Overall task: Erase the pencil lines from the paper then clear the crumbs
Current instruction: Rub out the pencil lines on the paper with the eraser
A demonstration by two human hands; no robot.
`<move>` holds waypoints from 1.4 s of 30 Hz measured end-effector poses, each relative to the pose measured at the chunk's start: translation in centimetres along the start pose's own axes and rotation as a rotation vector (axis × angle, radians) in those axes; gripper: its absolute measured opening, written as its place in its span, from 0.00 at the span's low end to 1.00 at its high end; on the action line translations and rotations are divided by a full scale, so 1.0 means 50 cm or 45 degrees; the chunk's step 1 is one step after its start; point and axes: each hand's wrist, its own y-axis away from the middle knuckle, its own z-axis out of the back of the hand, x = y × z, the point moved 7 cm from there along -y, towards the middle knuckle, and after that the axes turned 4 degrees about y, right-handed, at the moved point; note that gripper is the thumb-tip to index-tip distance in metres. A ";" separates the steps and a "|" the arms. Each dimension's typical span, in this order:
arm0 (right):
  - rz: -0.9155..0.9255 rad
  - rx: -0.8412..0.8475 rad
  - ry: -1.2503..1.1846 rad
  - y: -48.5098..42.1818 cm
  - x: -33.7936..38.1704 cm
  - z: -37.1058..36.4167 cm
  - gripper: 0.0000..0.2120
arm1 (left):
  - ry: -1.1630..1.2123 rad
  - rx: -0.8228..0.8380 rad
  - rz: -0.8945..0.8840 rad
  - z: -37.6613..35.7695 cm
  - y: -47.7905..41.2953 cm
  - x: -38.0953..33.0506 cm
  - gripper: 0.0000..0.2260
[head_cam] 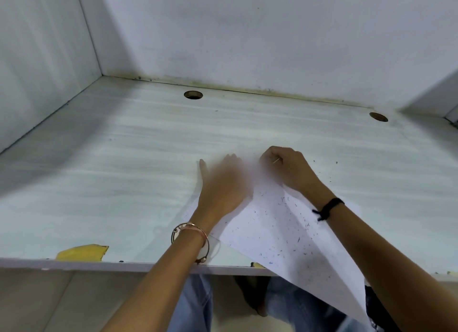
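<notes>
Right grip (285,168) is curled up tight at the far corner of the paper (285,235), and it looks like it's pinching that corner up off the counter (124,170). A thin pale sliver (276,160) pokes out of the fist, too small for me to say what it is. Left grip (223,183) is just beside it, fingers straight and spread, palm down over the sheet's left part. It's badly motion-blurred, so I can't tell if it's pressing the sheet or just above it.

The paper sits tilted, with its far end raised between the two grips. The near end hangs past the counter's front edge, over the person's jeans (195,304). It's peppered with small dark crumbs (297,240), mostly in the middle and near half. A few more specks lie on the counter to the right of the right grip.

Other bits:
- a black band (328,207) on the right wrist
- thin bangles (190,235) on the left wrist
- two round holes (193,94) near the back of the counter
- a yellow patch (81,252) at the front edge
</notes>
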 end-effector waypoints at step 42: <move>0.291 0.523 0.193 0.103 0.158 -0.127 0.01 | -0.360 0.132 -0.018 0.032 0.140 0.075 0.48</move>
